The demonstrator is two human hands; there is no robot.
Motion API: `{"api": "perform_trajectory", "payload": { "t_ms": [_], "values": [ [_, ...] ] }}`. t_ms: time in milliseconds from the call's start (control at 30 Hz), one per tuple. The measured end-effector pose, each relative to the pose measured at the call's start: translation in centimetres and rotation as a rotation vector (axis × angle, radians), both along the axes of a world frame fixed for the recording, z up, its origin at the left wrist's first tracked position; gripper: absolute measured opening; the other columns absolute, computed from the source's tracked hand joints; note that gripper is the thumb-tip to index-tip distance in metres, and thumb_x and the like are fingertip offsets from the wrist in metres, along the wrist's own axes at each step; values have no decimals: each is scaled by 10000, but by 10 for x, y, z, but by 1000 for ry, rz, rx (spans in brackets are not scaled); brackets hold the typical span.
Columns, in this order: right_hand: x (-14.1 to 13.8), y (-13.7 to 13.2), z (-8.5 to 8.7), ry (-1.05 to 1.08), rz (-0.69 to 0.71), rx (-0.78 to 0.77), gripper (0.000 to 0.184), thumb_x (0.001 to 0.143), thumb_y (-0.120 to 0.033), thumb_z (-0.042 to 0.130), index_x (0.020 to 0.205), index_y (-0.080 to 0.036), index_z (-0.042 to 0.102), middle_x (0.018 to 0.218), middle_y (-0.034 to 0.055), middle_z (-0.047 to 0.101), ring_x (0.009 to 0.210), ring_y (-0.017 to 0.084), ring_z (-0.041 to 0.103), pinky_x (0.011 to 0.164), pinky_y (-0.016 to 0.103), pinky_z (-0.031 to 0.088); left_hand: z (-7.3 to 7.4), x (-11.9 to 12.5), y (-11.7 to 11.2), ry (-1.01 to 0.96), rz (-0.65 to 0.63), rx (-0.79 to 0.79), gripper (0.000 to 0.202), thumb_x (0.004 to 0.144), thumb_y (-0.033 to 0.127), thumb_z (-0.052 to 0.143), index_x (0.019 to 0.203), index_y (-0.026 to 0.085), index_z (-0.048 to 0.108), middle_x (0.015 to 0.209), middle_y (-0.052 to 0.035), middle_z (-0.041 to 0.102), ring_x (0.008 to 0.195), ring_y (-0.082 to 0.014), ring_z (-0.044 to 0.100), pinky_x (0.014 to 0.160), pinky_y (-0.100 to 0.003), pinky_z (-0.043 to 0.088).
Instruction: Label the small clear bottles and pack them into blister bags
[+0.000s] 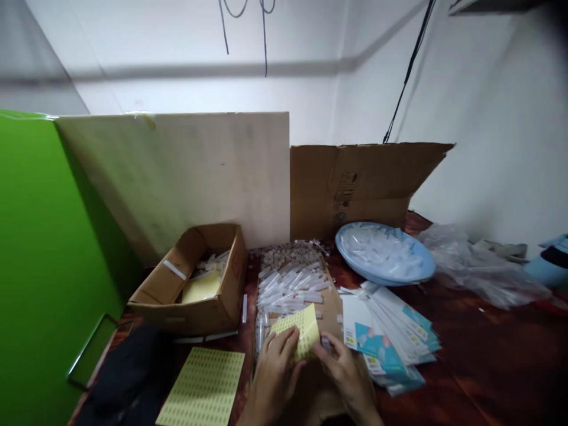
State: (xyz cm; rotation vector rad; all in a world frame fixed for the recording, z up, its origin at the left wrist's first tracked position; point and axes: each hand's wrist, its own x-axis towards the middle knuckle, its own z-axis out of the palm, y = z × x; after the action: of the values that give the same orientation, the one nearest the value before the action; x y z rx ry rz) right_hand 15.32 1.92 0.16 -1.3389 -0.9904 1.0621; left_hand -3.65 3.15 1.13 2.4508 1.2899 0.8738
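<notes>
My left hand [274, 373] grips a small yellow sticker sheet [302, 328] at its lower edge, thumb on top. My right hand [348, 376] sits just to the right, fingertips at the sheet's lower right corner, touching it or something small that I cannot make out. Both hands rest over a brown cardboard sheet [331, 307] on which lies a pile of clear small plastic packets [288, 284]. A second, larger yellow sticker sheet [202, 387] lies flat to the left of my left hand.
An open cardboard box [195, 281] with packets and a yellow sheet stands at left. A blue dish [384, 254] of clear packets, a fan of white-and-blue cards [390, 340], crumpled plastic [479, 266], upright boards and a green panel [48, 254] surround the wooden table.
</notes>
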Motion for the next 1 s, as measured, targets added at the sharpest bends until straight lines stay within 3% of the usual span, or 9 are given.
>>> {"api": "perform_trajectory", "payload": {
  "t_ms": [133,233,333,633,833,1000],
  "values": [
    [-4,2,-2,-80,68,-62,492,710,-604,726,854,-135,755,776,74,717,758,267,646,673,298,519,8,3,-7,-124,-12,-88,518,897,239,649,1395,261,510,1348,-126,615,1224,-280,599,1010,-431,537],
    [-4,-1,-3,-66,129,-49,482,743,-599,702,853,-132,747,753,50,693,719,236,612,644,275,493,16,8,-11,-241,-8,-150,257,954,230,565,1196,257,646,1224,-95,667,1147,-238,633,976,-375,546],
    [-6,-6,-4,-68,195,-5,438,781,-576,684,786,-140,722,698,20,641,670,196,571,611,243,457,22,15,-11,-318,10,-180,158,952,193,554,1036,231,683,1090,-79,697,1054,-227,657,924,-359,550],
    [-4,-11,-2,-140,206,34,409,819,-551,645,760,-146,659,676,8,579,654,181,535,601,243,417,19,22,-11,-389,29,-239,108,902,139,592,905,219,665,969,-58,703,933,-223,668,822,-335,537],
    [-2,-8,5,-161,209,38,411,811,-564,635,703,-168,601,644,-14,503,625,163,483,581,236,399,16,27,-9,-447,10,-215,124,911,140,569,952,220,653,968,-59,698,932,-218,661,832,-331,534],
    [-2,-6,3,-143,185,49,424,796,-584,645,706,-172,599,653,-9,522,638,171,499,594,237,418,15,28,-9,-440,31,-211,134,898,117,568,911,220,653,936,-48,691,906,-213,663,810,-318,528]
  ]
}}
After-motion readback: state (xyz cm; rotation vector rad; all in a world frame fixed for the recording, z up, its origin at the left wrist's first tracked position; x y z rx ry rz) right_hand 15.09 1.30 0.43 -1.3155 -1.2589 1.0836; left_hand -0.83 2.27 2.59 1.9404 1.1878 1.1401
